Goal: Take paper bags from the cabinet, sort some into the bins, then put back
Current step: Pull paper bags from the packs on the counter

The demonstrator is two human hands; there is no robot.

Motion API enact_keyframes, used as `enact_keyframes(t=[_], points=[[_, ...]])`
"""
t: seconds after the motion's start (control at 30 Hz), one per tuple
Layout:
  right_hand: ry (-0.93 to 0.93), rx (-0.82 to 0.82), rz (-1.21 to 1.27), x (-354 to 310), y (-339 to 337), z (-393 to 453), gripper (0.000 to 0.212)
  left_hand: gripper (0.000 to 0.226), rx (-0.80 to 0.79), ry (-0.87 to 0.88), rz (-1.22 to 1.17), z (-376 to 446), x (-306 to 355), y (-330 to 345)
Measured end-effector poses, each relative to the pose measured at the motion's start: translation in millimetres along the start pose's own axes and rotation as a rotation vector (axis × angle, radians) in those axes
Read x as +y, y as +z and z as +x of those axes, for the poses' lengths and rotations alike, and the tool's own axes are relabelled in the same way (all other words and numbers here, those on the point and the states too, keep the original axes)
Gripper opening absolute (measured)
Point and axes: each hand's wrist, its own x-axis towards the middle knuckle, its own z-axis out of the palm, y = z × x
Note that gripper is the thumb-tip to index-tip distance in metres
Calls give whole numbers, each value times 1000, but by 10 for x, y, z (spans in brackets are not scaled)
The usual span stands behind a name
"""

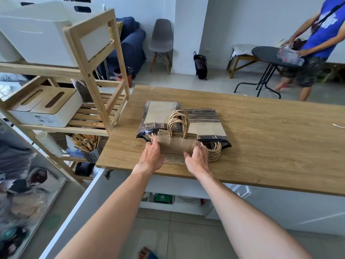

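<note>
Here, in the head view, both hands work at a stack of small brown paper bags that stands upright on the wooden tabletop, near its front edge. The left hand presses against the stack's left side, fingers fairly straight and wrapped round the edge. The right hand meets the right side, thumb on the front face and fingers curved behind the edge. Together the two hands clasp the stack between them; neither is clenched into a fist. The twisted paper handles of the stack stand up in a bunch.

Behind the stack lie two plastic-wrapped packs of flat bags: a plain brown pack on the left and a striped pack on the right, touching each other. Handles protrude from the striped pack just beside the right hand.

Left of the table stands a wooden shelf rack carrying white bins. A second person stands at a round black table in the far right.
</note>
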Motion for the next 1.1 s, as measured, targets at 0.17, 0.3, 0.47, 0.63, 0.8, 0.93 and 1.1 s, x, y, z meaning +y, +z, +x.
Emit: enact_keyframes(t=[0.17,0.3,0.47,0.63,0.8,0.93,1.1], points=[[255,-159,431,-45,-150,1,25,34,-49,-221,-541,-15,19,-39],[602,-217,1090,-181,-303,-79,40,60,-57,-466,-1036,-96,207,-83],[659,-249,1106,-157,-313,-109,60,91,-162,-573,-1129,-194,256,-69],[666,-258,1133,-170,-384,-222,40,57,-157,-569,-1093,-365,321,-47],[590,-339,987,-273,-507,-304,36,42,-212,-506,-999,-454,355,-121],[564,-392,834,-447,-695,-328,32,34,-306,-481,-903,-522,401,-338],[515,-275,790,-733,-811,-226,21,27,-272,-413,-803,-520,632,-712]])
